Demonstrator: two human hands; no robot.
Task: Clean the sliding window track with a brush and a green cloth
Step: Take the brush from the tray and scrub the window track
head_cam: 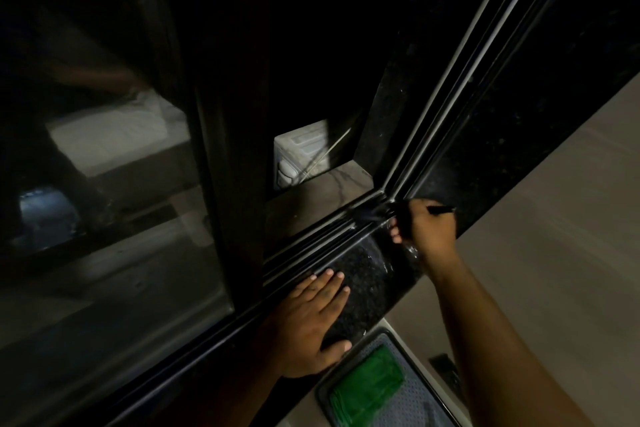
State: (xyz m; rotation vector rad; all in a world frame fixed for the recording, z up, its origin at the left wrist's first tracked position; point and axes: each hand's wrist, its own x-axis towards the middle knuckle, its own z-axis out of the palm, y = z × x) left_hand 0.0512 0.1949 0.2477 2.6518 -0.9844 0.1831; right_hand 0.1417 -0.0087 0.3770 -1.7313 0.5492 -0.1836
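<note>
The dark sliding window track (pixel 322 236) runs diagonally from lower left to its corner near the middle, then up along the right frame. My right hand (pixel 427 230) grips a black brush (pixel 375 213); its bristles sit in the track at the corner and the thin handle end sticks out past my knuckles. My left hand (pixel 311 319) lies flat, fingers spread, on the speckled black stone sill (pixel 367 274) beside the track. The green cloth (pixel 369 386) lies folded in a grey tray below the sill.
The grey tray (pixel 415 399) stands on a pale surface at the bottom. The closed glass pane (pixel 104 184) fills the left, its dark frame (pixel 235 149) upright in the middle. A pale wall (pixel 554 253) is at the right. Outside, a light box-like unit (pixel 301 152) shows.
</note>
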